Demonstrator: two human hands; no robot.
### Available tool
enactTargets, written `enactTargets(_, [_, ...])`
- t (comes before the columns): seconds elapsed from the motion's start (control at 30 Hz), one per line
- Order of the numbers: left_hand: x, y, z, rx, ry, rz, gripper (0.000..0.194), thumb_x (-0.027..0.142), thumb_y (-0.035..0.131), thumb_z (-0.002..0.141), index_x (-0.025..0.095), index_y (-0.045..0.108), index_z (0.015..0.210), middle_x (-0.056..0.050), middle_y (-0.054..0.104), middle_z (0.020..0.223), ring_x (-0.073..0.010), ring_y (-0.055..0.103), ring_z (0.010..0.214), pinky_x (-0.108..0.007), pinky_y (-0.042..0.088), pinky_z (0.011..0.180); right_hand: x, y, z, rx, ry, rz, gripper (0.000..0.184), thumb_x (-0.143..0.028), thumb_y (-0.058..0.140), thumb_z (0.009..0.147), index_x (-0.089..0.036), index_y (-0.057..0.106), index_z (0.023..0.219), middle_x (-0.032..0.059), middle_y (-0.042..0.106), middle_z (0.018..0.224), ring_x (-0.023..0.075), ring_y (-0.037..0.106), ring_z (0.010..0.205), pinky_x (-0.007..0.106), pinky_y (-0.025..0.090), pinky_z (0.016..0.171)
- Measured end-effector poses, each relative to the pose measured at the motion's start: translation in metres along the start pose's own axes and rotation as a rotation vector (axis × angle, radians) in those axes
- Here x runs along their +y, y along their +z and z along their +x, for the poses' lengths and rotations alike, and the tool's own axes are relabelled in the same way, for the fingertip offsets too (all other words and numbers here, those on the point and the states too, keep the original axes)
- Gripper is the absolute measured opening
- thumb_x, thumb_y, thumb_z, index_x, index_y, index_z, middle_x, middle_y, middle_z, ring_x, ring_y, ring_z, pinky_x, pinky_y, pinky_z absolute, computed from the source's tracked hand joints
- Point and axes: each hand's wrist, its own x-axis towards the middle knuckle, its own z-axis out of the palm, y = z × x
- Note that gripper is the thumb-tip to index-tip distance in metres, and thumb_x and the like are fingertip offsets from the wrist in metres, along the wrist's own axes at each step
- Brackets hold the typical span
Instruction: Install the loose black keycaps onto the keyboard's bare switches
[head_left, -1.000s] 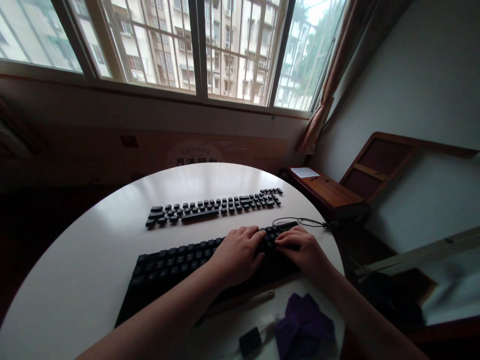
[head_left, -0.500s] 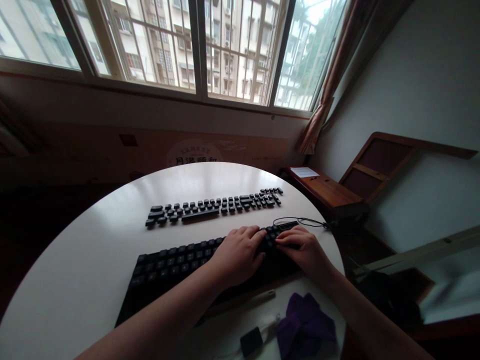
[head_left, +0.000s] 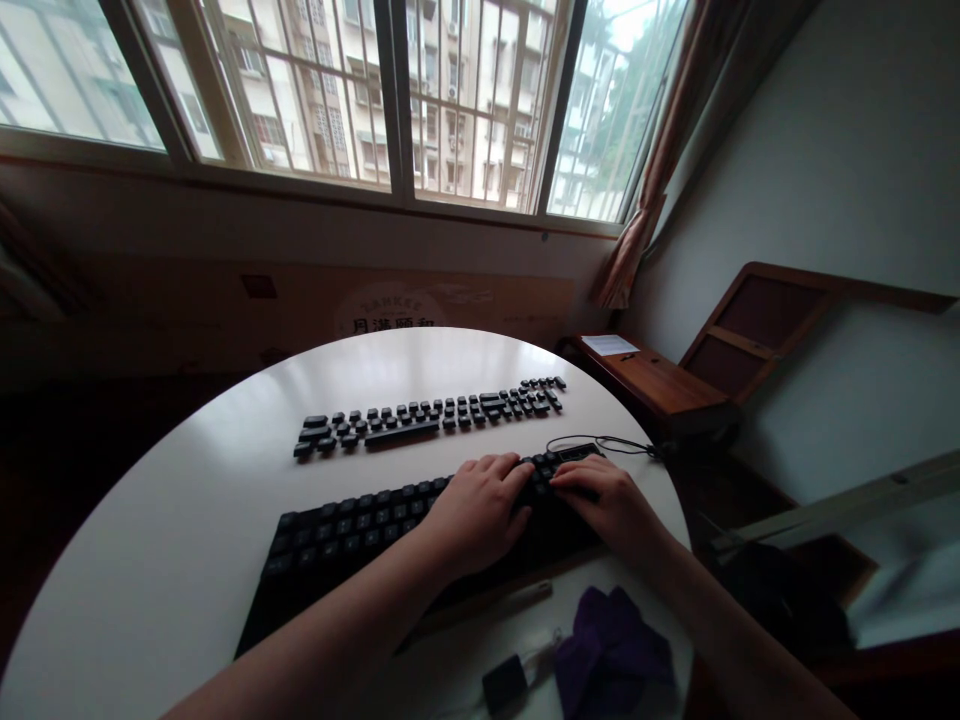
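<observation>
A black keyboard (head_left: 346,530) lies at an angle across the white round table (head_left: 135,560); many keys are in place on its left part. My left hand (head_left: 480,510) rests on it right of the middle, fingers stretched towards the back edge and thumb apart, holding nothing visible. Close by on the right, my right hand (head_left: 604,490) has its thumb and fingertips pinched together at the keys; whatever is between them is too small to make out. My forearms and hands cover part of the board. Behind it, loose black keycaps (head_left: 401,433) lie in keyboard-like rows.
A purple cloth (head_left: 613,655), a dark square block (head_left: 505,684) and a thin tool-like stick (head_left: 517,598) lie near me. A black cable (head_left: 607,440) loops off the right edge. A wooden chair-like piece (head_left: 660,380) bears paper (head_left: 610,345). Barred windows are ahead.
The view has shifted very slightly. Both hands stay at the same spot on the keyboard, and the loose keycaps lie as before.
</observation>
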Motion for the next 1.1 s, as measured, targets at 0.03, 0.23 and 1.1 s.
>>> enactTargets(0.03, [0.0,0.0,0.0,0.001,0.001,0.0,0.049,0.034,0.055,0.091,0.022,0.048,0.138,-0.011,0.053,0.14,-0.0311,0.051,0.124,-0.048,0.042,0.104,0.0,0.0,0.0,0.001,-0.004,-0.003,0.016,-0.014,0.067,0.085,-0.025,0.076,0.092,0.0054,0.075,0.098,0.023,0.068,0.089,0.04,0.054,0.083])
enactTargets(0.23, [-0.001,0.002,0.0,0.009,-0.004,-0.005,0.049,0.035,0.055,0.091,0.023,0.049,0.138,-0.011,0.054,0.14,-0.0309,0.051,0.124,-0.047,0.041,0.105,-0.003,-0.004,0.002,-0.052,-0.031,-0.077,0.017,-0.014,0.064,0.087,-0.025,0.076,0.092,0.0052,0.074,0.097,0.0227,0.065,0.088,0.04,0.052,0.082])
enactTargets(1.1, [0.001,-0.001,0.0,-0.006,0.002,0.019,0.046,0.034,0.054,0.093,0.021,0.051,0.136,-0.012,0.053,0.141,-0.0309,0.05,0.126,-0.047,0.04,0.106,0.064,-0.025,0.114,-0.061,0.037,-0.38,0.015,-0.017,0.063,0.088,-0.022,0.077,0.092,0.0051,0.074,0.098,0.0218,0.064,0.096,0.036,0.045,0.093])
